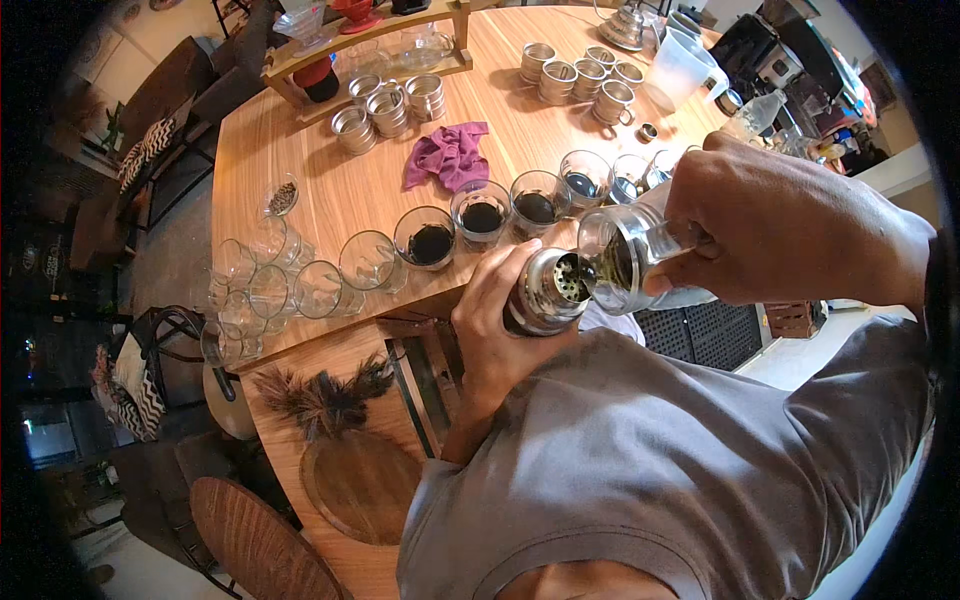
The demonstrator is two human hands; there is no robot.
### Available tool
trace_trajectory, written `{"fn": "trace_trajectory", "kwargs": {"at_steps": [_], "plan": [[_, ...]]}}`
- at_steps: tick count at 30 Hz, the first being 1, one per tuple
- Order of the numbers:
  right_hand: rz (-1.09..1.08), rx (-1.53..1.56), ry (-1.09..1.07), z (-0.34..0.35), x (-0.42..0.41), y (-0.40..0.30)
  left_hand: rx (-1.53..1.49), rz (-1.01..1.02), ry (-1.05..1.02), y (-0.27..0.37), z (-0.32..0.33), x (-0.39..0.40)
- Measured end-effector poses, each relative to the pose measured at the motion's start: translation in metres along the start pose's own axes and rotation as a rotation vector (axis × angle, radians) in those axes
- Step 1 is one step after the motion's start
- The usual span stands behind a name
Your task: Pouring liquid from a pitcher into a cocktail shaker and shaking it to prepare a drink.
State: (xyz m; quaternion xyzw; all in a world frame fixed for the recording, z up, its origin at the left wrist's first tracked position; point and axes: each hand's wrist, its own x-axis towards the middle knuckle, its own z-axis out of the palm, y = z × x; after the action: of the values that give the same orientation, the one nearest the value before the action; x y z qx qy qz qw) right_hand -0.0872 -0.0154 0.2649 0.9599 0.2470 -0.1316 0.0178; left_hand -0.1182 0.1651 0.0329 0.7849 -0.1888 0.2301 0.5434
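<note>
My left hand (pixel 491 315) grips a metal cocktail shaker (pixel 536 300) whose perforated strainer top faces up. In my right hand (pixel 765 217) is a clear glass vessel with a handle (pixel 611 259), tilted so its rim meets the strainer; whether liquid is flowing I cannot tell. Behind the shaker, a row of glasses holds dark liquid, among them one glass (pixel 425 238), another (pixel 482 214) and a third (pixel 535 208). Farther left stand several glasses without dark liquid, including one near the row (pixel 369 259). A crumpled purple cloth (pixel 448 156) lies beyond the row.
Metal mugs stand in two groups, left (pixel 386 111) and right (pixel 589 79). A wooden rack (pixel 375 82) holds drippers. At the far right are a translucent plastic pitcher (pixel 679 71) and a kettle (pixel 625 28). A round wooden tray (pixel 360 487) lies near dried plants (pixel 326 401).
</note>
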Motion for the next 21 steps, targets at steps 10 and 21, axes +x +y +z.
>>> {"fn": "trace_trajectory", "kwargs": {"at_steps": [10, 21], "plan": [[0.199, 0.041, -0.340, -0.018, 0.011, -0.010, 0.038, 0.039, 0.028, -0.007, 0.004, 0.000], [0.220, 0.039, -0.306, -0.020, 0.013, -0.014, 0.020, 0.039, 0.028, -0.007, 0.004, 0.000]]}}
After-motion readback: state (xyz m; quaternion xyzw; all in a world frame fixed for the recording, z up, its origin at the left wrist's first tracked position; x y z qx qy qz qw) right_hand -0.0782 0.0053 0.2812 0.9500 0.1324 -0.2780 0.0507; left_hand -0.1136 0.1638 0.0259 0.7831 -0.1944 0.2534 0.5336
